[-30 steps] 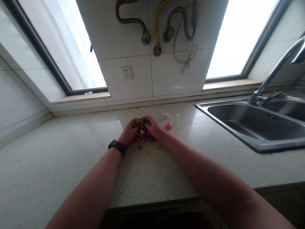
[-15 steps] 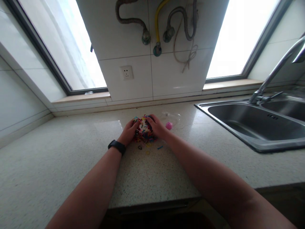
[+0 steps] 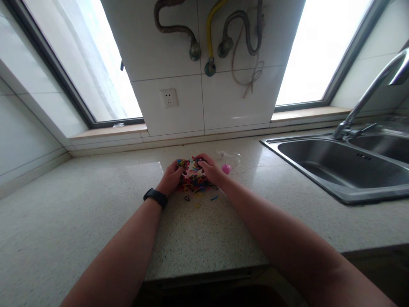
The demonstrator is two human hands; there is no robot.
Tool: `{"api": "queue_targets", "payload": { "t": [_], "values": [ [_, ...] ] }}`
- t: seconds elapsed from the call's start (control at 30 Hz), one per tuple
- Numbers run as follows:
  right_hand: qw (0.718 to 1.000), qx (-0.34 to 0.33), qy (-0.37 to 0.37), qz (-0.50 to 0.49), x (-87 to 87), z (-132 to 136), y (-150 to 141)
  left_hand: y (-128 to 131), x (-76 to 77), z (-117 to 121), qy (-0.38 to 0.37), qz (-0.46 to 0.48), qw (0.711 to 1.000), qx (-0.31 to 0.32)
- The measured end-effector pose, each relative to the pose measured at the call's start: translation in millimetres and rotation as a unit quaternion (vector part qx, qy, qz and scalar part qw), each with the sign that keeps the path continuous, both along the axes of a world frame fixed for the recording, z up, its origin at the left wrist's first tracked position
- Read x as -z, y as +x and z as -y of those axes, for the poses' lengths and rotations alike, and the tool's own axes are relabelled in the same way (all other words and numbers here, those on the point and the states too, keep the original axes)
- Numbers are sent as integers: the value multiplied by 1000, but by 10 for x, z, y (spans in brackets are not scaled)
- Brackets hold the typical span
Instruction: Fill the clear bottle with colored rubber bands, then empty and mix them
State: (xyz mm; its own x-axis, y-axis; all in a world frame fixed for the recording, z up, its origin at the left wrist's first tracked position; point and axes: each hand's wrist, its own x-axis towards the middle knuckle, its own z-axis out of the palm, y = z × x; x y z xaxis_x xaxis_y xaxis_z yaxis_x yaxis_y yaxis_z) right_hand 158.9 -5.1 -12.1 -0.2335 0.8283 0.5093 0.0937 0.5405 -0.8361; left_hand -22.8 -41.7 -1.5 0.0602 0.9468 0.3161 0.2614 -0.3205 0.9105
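Note:
A heap of small multicoloured elastic bands lies on the speckled stone counter, with what looks like a clear bag among them. My left hand, a black band on its wrist, curls against the heap's left side. My right hand is closed over its top right, fingers pinching into the heap. A few loose bands lie just in front of the heap.
A small pink round thing and a clear wrapper lie right of the heap. A steel sink with a tap is at the right. Behind are a tiled wall with a socket, hoses and two windows.
Both hands have shifted slightly on the heap, and the bands have spread lower and wider, with more white showing in the middle. The arms stay where they were.

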Motion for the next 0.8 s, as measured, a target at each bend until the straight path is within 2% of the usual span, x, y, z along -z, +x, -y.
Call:
{"api": "queue_targets", "payload": {
  "t": [0.17, 0.33, 0.5, 0.6, 0.8],
  "values": [
    [990, -3, 91, 106, -82, 91, 74, -19, -14, 32, 45, -67, 996, 44],
    [950, 16, 154, 271, -119, 187, 140, -71, -10, 27, 121, -223, 966, 49],
    [914, 39, 118, 386, 14, 140, 193, -108, 40, 12, 102, -363, 924, 70],
    [901, 27, 88, 424, 108, 84, 224, -122, 76, -4, 85, -386, 916, 75],
    [885, -10, 132, 447, 97, 79, 237, -135, 89, -4, 105, -423, 899, 54]
  ]
}}
